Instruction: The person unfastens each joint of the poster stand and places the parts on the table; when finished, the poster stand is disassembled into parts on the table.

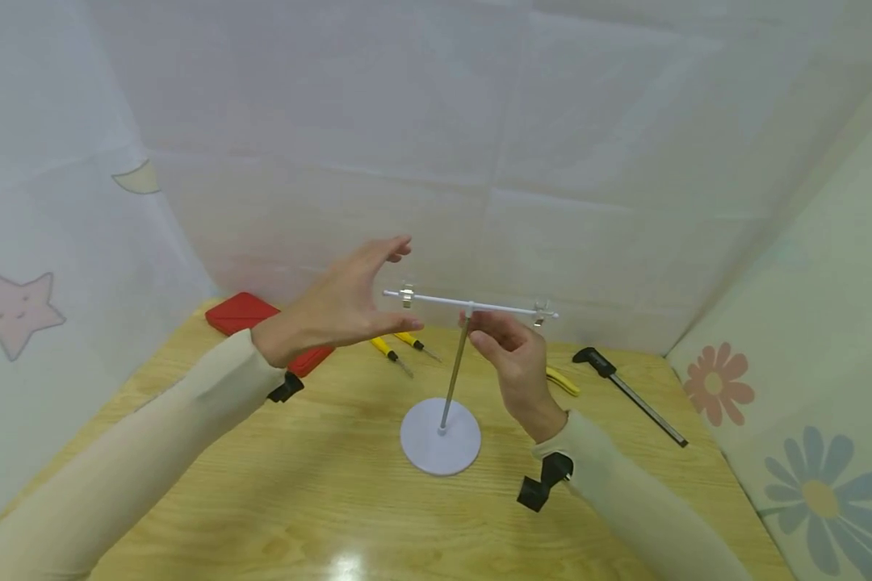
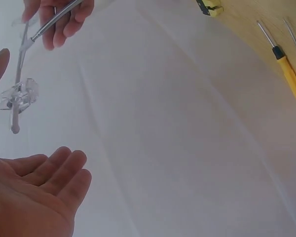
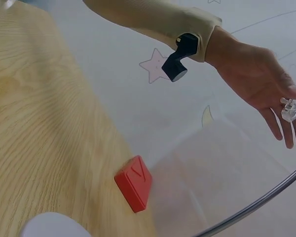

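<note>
Two hands worked at the stand [image 1: 441, 436] mid-counter. Right hand [image 1: 512, 355] pinched the rod [image 1: 454, 379] just under the crossbar [image 1: 472, 304]; left hand [image 1: 341, 303] hovered spread, holding nothing, beside the crossbar's left clip [image 1: 407, 296]. Risk judged: tilted rod could slip or topple the base.

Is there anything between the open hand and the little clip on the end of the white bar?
No, nothing visible. The left hand is open beside the clear clip on the white bar, with only air between. The right hand holds the stand's middle.
</note>
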